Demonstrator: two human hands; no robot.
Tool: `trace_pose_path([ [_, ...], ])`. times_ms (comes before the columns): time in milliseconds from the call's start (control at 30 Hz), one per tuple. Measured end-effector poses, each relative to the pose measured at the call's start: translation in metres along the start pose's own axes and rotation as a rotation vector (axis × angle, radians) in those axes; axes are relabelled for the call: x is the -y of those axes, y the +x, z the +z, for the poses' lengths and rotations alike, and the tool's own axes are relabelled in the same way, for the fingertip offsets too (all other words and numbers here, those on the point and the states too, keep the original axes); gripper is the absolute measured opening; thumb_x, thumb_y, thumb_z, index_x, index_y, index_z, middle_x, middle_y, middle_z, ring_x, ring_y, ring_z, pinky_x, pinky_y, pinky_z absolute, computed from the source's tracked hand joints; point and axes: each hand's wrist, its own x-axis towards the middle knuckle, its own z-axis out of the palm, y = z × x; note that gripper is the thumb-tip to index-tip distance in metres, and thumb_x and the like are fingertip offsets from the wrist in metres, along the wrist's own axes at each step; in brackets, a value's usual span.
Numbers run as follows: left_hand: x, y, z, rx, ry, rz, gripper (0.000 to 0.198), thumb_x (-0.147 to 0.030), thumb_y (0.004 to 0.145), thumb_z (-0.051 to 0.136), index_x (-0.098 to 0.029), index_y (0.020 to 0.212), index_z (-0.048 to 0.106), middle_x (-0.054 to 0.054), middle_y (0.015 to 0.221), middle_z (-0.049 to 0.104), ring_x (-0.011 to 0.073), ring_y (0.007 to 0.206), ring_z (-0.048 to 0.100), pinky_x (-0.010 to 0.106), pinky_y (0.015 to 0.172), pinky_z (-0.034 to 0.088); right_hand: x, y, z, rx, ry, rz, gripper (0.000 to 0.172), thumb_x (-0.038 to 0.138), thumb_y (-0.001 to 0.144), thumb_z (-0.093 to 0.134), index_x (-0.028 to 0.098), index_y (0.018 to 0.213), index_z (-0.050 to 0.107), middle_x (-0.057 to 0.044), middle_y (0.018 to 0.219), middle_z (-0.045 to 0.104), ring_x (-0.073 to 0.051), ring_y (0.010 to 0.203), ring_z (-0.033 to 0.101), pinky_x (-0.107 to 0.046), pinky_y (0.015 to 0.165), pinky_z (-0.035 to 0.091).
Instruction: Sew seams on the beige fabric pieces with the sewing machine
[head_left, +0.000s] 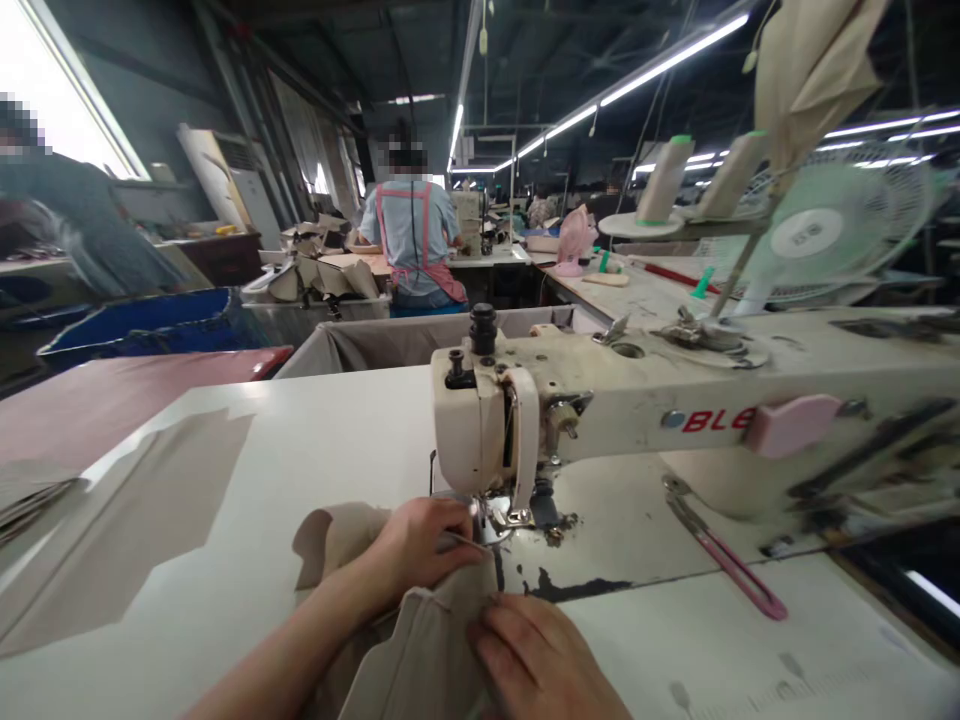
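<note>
A beige fabric piece (pixel 420 650) lies bunched in front of the needle area of a cream sewing machine (pixel 630 400). My left hand (pixel 427 540) is closed on the fabric's upper edge, close beside the presser foot (pixel 516 515). Lower down, my right hand (pixel 532 650) pinches the right edge of the same fabric. Part of the cloth curls out to the left behind my left wrist. The stitching point itself is hidden behind my left fingers.
Pink-handled pliers (pixel 739 580) lie right of the machine. Flat beige panels (pixel 142 510) rest at left on the white table (pixel 300 410). Thread cones (pixel 666 180) and a fan (pixel 817 235) stand behind. One person (pixel 416 235) sits ahead; another (pixel 75 220) bends at left.
</note>
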Motion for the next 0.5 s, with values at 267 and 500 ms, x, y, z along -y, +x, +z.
trace_pose_path([
  [267,-0.010,0.001,-0.007,-0.059,-0.013,-0.218,0.006,-0.018,0.067,0.061,-0.016,0.064,0.066,0.000,0.062,0.066,0.0148,0.061,0.060,0.021,0.057,0.040,-0.020,0.015,-0.003,0.024,0.060,-0.227,0.021,0.021,0.094,0.047,0.015,0.093,0.067,-0.004,0.084,0.073,-0.018,0.086,0.066,-0.027,0.090,0.052],
  [500,-0.004,0.023,-0.007,-0.096,-0.041,-0.258,0.014,-0.021,0.069,0.056,-0.016,0.072,0.069,0.006,0.078,0.072,0.0226,0.077,0.066,0.027,0.070,0.048,-0.038,0.023,-0.015,0.420,0.148,-0.138,0.043,0.037,0.085,0.062,0.007,0.116,0.062,-0.016,0.114,0.067,-0.028,0.111,0.059,-0.040,0.104,0.045],
])
